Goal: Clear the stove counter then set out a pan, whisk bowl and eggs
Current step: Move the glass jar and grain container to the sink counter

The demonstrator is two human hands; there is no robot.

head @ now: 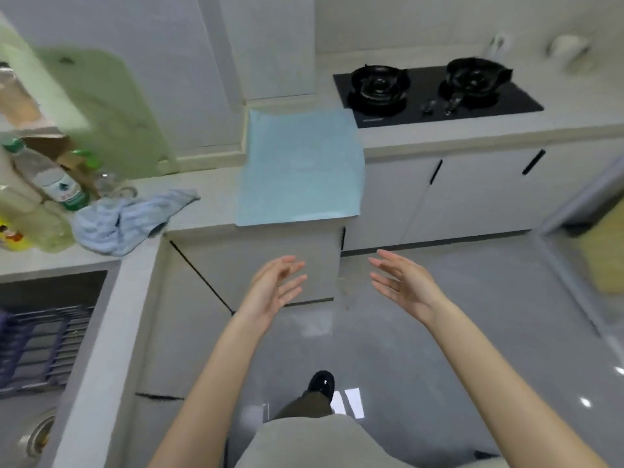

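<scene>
Item 1: pale stone L-shaped counter (439, 136), carrying everything below. Item 2: black glass 2-burner stove (516, 99), set into the counter's far run. Item 3: light blue flat rectangular sheet (300, 167), lying on the counter corner just beside the stove, its near edge overhanging the front slightly. It is judged thin, light and limp, so it is best pinched at 2 corners and lifted or folded, not dragged. Item 4: pale green plastic cutting board (111, 106), leaning against the wall to the left; stiff, edge grip suits. Item 5: crumpled pale blue striped towel (125, 217), at the counter edge near the sink; soft, gathers in 1 handful. Item 6: black round pan (476, 76), blurred, apparently sitting on the right burner with its handle (454, 103) pointing toward the front. It is judged rigid and fairly heavy; the handle is the place to take it. Item 7: left hand (273, 288) and right hand (401, 282), both empty, fingers spread and relaxed, palms facing each other, raised over the floor in front of the counter corner. Whisk bowl and eggs: not in view.
</scene>
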